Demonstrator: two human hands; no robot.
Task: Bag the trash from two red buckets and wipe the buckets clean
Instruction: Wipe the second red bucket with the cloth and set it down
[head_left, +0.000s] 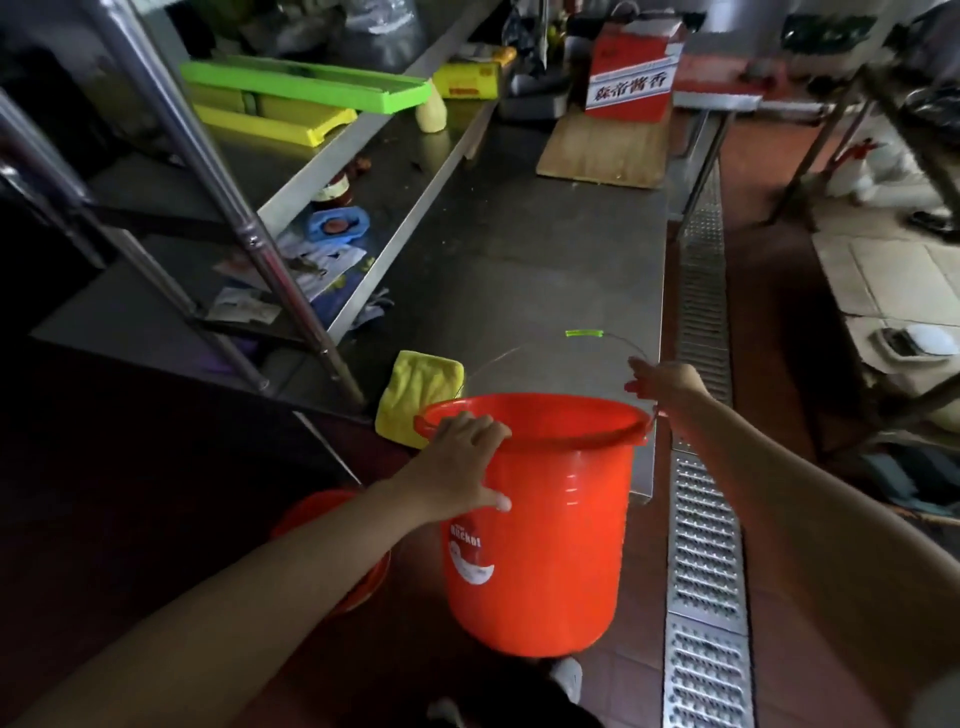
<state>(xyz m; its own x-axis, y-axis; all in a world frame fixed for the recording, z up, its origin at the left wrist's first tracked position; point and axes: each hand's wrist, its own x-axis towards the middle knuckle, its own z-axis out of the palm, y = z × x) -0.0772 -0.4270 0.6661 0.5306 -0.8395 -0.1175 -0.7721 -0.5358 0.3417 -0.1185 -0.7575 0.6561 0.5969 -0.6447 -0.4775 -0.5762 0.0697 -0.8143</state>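
I hold a red bucket (540, 540) up in the air in front of the steel table's near end. My left hand (462, 462) grips its near rim, fingers over the edge and thumb on the wall. My right hand (660, 384) grips the right side of the rim by the handle mount. The wire handle with a green grip (584, 334) swings out beyond the bucket. A second red bucket (332, 519) stands on the floor under my left forearm, mostly hidden. A yellow cloth (415, 389) lies on the table corner, just left of the bucket.
The steel table (545, 249) runs away from me, with a wooden board (602, 150) and a red carton (631, 73) at its far end. A cluttered shelf rack (291, 171) stands at left. A metal floor drain grate (704, 519) runs along the right.
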